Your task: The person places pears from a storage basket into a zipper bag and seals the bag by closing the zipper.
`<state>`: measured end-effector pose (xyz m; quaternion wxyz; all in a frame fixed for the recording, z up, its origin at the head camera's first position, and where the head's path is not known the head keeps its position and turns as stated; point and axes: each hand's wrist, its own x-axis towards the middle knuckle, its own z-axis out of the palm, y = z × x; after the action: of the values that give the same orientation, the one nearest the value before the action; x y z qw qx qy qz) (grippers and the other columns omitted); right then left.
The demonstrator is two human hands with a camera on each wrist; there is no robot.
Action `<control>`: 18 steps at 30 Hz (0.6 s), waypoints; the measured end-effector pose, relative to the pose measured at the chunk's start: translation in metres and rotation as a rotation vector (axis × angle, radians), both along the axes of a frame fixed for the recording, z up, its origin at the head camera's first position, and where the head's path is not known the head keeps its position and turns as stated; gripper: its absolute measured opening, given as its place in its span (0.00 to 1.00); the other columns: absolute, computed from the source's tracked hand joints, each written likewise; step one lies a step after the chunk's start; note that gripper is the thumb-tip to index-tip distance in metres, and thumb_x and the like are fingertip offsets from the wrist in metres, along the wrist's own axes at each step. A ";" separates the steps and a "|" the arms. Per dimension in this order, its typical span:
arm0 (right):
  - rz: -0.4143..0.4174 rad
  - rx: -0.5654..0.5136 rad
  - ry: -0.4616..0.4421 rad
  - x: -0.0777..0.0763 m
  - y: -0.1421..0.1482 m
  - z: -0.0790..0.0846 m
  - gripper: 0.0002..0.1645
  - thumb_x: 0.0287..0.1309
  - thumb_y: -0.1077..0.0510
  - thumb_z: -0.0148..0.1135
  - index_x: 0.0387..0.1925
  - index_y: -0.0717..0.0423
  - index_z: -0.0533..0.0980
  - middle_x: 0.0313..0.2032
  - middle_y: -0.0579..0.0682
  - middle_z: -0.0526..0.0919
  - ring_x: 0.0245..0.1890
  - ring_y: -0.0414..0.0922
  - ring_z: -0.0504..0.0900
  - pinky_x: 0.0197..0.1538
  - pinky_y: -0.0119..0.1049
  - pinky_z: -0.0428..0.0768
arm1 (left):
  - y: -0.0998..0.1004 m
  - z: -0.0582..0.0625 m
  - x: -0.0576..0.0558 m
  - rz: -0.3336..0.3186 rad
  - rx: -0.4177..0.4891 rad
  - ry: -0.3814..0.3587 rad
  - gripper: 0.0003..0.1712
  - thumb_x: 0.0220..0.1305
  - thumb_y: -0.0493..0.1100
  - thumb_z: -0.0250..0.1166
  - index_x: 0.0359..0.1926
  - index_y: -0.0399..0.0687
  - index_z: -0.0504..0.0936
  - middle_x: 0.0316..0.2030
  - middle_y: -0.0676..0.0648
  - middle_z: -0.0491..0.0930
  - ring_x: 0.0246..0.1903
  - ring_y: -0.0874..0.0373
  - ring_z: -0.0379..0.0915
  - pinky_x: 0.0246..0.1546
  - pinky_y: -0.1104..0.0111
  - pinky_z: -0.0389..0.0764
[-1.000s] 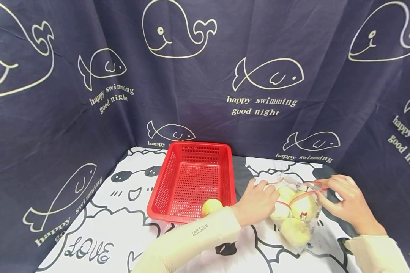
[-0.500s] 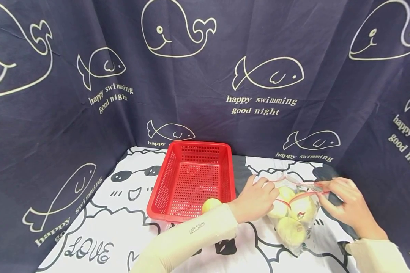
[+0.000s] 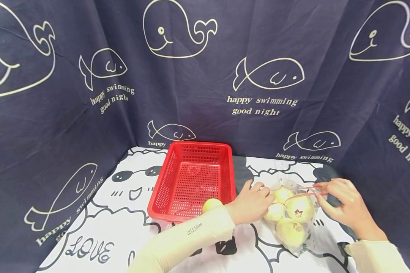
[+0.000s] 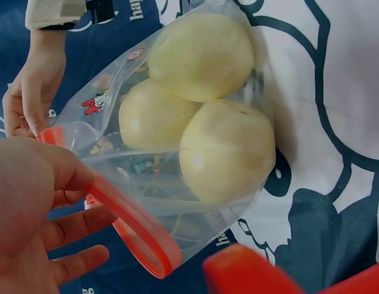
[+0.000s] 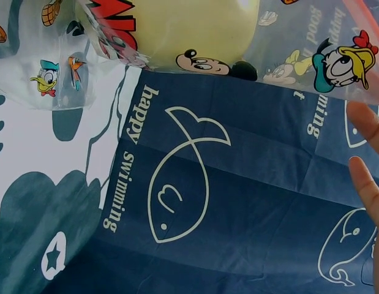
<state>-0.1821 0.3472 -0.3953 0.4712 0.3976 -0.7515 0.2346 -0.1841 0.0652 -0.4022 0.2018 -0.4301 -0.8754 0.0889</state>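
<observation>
Two hands pinch the strip of a clear bag of fruits

The bag (image 3: pixel 291 218) lies right of the basket, on the desk (image 3: pixel 130 227). The left hand (image 3: pixel 251 204), just right of the basket, pinches the near-left part of its red strip (image 4: pixel 143 229) between thumb and forefinger, the other fingers spread loosely. The right hand (image 3: pixel 343 203), farther right of the basket, pinches the strip's other end; the gap between its fingertips is narrow. The mouth points away from the person, and the long axis runs from there to the closed end, nearer the person than the basket's near rim. The bag is thin, crumpled plastic with cartoon prints, bulging over round, pale yellow fruits (image 4: pixel 229 150).

The red basket (image 3: pixel 194 178) has slotted walls; a yellow ball-shaped fruit (image 3: pixel 210 204) sits at its near right corner, partly hidden by a cream sleeve (image 3: pixel 188 239). Behind the basket hangs a navy curtain (image 3: pixel 198 87) with whales and fish.
</observation>
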 end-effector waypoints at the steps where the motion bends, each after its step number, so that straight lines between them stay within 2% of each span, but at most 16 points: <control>1: -0.002 0.002 -0.001 0.000 0.000 0.000 0.28 0.65 0.43 0.58 0.19 0.60 0.78 0.26 0.52 0.84 0.34 0.43 0.75 0.59 0.29 0.66 | 0.000 -0.001 0.000 -0.004 -0.001 -0.003 0.13 0.67 0.54 0.61 0.50 0.62 0.79 0.47 0.58 0.77 0.55 0.59 0.67 0.58 0.56 0.66; 6: 0.002 0.008 0.001 -0.001 0.001 -0.002 0.28 0.65 0.43 0.58 0.19 0.60 0.77 0.26 0.51 0.84 0.34 0.43 0.74 0.59 0.29 0.66 | -0.002 -0.002 0.000 -0.027 -0.002 -0.020 0.12 0.65 0.53 0.63 0.49 0.65 0.80 0.47 0.59 0.77 0.55 0.59 0.66 0.57 0.56 0.66; 11: 0.017 0.011 0.004 -0.002 0.000 -0.002 0.28 0.66 0.43 0.58 0.18 0.58 0.76 0.26 0.53 0.84 0.35 0.42 0.74 0.59 0.29 0.65 | -0.008 0.002 -0.001 -0.030 0.004 -0.056 0.13 0.65 0.55 0.61 0.50 0.65 0.80 0.47 0.58 0.77 0.56 0.59 0.66 0.56 0.58 0.66; 18: 0.020 0.017 0.007 -0.003 -0.001 -0.003 0.27 0.66 0.43 0.57 0.18 0.58 0.76 0.26 0.52 0.83 0.34 0.44 0.74 0.59 0.29 0.65 | -0.018 0.010 -0.008 -0.017 0.034 -0.117 0.21 0.65 0.58 0.60 0.57 0.62 0.76 0.48 0.56 0.77 0.55 0.58 0.66 0.55 0.60 0.66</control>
<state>-0.1853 0.3460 -0.3982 0.4682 0.4098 -0.7479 0.2313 -0.1926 0.0476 -0.3921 0.1585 -0.4384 -0.8834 0.0468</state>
